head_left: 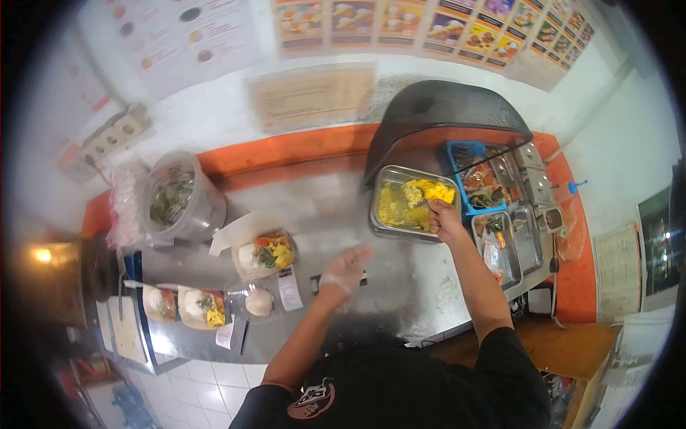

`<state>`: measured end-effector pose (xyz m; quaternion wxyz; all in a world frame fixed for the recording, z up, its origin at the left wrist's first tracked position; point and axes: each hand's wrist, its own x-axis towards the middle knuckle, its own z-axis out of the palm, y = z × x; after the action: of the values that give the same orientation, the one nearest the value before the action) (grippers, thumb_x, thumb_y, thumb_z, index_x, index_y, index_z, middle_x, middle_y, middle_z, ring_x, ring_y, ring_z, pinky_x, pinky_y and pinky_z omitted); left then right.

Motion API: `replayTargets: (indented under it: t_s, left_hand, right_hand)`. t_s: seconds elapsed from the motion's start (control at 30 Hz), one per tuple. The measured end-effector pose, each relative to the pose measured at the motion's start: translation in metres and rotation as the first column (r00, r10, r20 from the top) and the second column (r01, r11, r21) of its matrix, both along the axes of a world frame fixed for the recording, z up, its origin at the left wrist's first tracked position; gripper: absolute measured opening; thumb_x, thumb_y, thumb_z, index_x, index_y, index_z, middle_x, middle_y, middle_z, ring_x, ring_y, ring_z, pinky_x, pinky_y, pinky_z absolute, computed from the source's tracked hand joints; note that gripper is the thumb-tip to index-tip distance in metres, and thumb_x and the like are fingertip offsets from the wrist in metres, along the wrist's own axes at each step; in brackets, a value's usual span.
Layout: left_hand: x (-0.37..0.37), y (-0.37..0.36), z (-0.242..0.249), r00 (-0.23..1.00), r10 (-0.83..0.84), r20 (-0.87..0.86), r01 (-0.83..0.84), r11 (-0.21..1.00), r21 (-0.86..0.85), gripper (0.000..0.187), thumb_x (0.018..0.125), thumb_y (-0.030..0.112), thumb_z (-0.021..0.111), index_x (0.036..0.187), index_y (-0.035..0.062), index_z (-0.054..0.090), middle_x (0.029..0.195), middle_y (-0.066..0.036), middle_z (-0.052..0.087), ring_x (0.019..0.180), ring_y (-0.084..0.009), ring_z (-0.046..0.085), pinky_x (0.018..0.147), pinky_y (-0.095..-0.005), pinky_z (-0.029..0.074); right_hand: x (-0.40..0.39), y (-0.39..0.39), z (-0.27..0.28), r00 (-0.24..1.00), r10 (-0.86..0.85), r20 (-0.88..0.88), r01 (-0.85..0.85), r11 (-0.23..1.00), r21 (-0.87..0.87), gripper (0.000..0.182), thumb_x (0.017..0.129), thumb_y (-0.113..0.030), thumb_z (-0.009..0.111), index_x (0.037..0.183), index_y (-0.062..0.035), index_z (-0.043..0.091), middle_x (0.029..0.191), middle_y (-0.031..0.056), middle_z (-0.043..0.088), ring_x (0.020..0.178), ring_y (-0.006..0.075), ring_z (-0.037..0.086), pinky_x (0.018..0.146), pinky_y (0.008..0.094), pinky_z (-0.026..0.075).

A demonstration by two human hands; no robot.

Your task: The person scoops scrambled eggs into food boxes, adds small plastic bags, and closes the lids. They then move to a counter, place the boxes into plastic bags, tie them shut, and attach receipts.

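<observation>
My right hand (444,220) is closed round something I cannot make out, probably a utensil handle, at the right part of a metal tray (376,207) of yellow food (411,204). My left hand (345,270), in a clear glove, hovers over the steel counter (314,200), blurred by motion; its fingers point toward the tray. Left of it, an open paper box (246,273) holds rice, greens and yellow food. Two more filled boxes (202,307) and a clear container (258,302) with a white mound stand nearer the front edge.
A dark mesh cover (443,107) stands raised behind the tray. At right are a blue basket (468,204) and metal trays (527,239). A clear bucket (207,204) of leaves stands at left. Paper slips (289,287) and a pen (245,337) lie near the boxes.
</observation>
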<state>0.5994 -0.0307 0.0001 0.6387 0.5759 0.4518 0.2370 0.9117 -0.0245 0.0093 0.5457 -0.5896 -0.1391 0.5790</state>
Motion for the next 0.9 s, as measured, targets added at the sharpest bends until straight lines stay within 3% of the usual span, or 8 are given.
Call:
replayTargets:
  t_s: [0.07, 0.27, 0.5, 0.67, 0.77, 0.83, 0.87, 0.9]
  left_hand:
    - [-0.040, -0.034, 0.016, 0.978, -0.101, 0.183, 0.103, 0.995, -0.004, 0.029, 0.091, 0.008, 0.055, 0.119, 0.0018, 0.059, 0.110, -0.006, 0.066, 0.098, -0.0119, 0.060, 0.088, -0.0269, 0.047]
    - [-0.150, -0.108, -0.002, 0.957, -0.102, 0.270, 0.153, 0.972, -0.176, 0.039, 0.085, -0.005, 0.048, 0.123, 0.0008, 0.055, 0.117, -0.010, 0.063, 0.107, -0.0185, 0.060, 0.094, -0.0326, 0.047]
    - [-0.292, -0.141, 0.005, 0.908, 0.227, 0.351, -0.108, 0.938, -0.329, 0.042, 0.084, -0.006, 0.046, 0.124, 0.0006, 0.054, 0.119, -0.011, 0.061, 0.109, -0.0190, 0.058, 0.095, -0.0324, 0.046]
    - [-0.409, -0.163, 0.001, 0.842, 0.383, 0.379, -0.316, 0.921, -0.227, 0.039, 0.085, -0.002, 0.049, 0.123, 0.0009, 0.055, 0.120, -0.012, 0.061, 0.108, -0.0210, 0.059, 0.094, -0.0333, 0.046]
    - [-0.464, -0.175, 0.021, 0.807, 0.531, 0.259, -0.484, 0.845, -0.227, 0.043, 0.078, -0.012, 0.047, 0.117, 0.0000, 0.059, 0.108, -0.009, 0.065, 0.101, -0.0182, 0.061, 0.090, -0.0298, 0.049]
    - [-0.496, -0.187, 0.007, 0.762, 0.620, 0.187, -0.579, 0.781, -0.235, 0.040, 0.079, -0.012, 0.049, 0.115, 0.0000, 0.060, 0.108, -0.010, 0.066, 0.099, -0.0193, 0.063, 0.089, -0.0300, 0.050]
    - [-0.508, -0.192, 0.010, 0.763, 0.617, 0.191, -0.578, 0.784, -0.224, 0.040, 0.079, -0.012, 0.049, 0.115, 0.0000, 0.060, 0.108, -0.010, 0.066, 0.099, -0.0193, 0.063, 0.089, -0.0300, 0.050]
    - [-0.518, -0.196, 0.016, 0.730, 0.658, 0.186, -0.630, 0.753, -0.192, 0.040, 0.079, -0.012, 0.048, 0.114, 0.0000, 0.060, 0.108, -0.011, 0.066, 0.097, -0.0195, 0.063, 0.088, -0.0304, 0.050]
  right_hand:
    - [-0.020, 0.002, 0.015, 0.998, 0.043, -0.043, -0.042, 0.999, 0.012, 0.019, 0.094, -0.023, 0.055, 0.078, -0.0166, 0.047, 0.055, -0.0068, 0.033, 0.041, 0.0051, 0.026, 0.038, 0.0220, 0.018]
    - [-0.131, 0.010, 0.064, 0.964, 0.248, -0.093, -0.247, 0.969, 0.025, 0.016, 0.095, -0.023, 0.054, 0.086, -0.0101, 0.050, 0.055, -0.0068, 0.033, 0.041, 0.0039, 0.025, 0.038, 0.0212, 0.018]
    - [-0.362, 0.007, 0.078, 0.791, 0.503, -0.347, -0.539, 0.843, -0.006, 0.016, 0.095, -0.023, 0.054, 0.088, -0.0085, 0.052, 0.055, -0.0063, 0.034, 0.041, 0.0035, 0.025, 0.037, 0.0188, 0.018]
    - [-0.527, 0.004, 0.050, 0.572, 0.595, -0.564, -0.707, 0.707, 0.029, 0.015, 0.096, -0.024, 0.053, 0.092, -0.0099, 0.053, 0.056, -0.0062, 0.033, 0.044, 0.0036, 0.027, 0.039, 0.0196, 0.020]
    - [-0.616, 0.010, 0.019, 0.592, 0.601, -0.537, -0.697, 0.716, 0.033, 0.015, 0.095, -0.027, 0.053, 0.093, -0.0122, 0.053, 0.058, -0.0068, 0.033, 0.046, 0.0025, 0.025, 0.040, 0.0186, 0.020]
    - [-0.663, 0.018, -0.007, 0.705, 0.674, -0.222, -0.694, 0.720, -0.018, 0.021, 0.094, -0.028, 0.053, 0.093, -0.0075, 0.054, 0.058, 0.0013, 0.043, 0.045, 0.0119, 0.038, 0.042, 0.0271, 0.032]
    - [-0.684, 0.021, -0.032, 0.705, 0.675, -0.217, -0.693, 0.721, -0.008, 0.021, 0.094, -0.028, 0.053, 0.093, -0.0075, 0.054, 0.058, 0.0013, 0.043, 0.045, 0.0119, 0.038, 0.042, 0.0271, 0.032]
    - [-0.704, 0.026, -0.061, 0.676, 0.634, 0.377, -0.713, 0.691, 0.116, 0.021, 0.094, -0.027, 0.053, 0.092, -0.0061, 0.053, 0.063, 0.0068, 0.050, 0.053, 0.0201, 0.047, 0.050, 0.0326, 0.038]
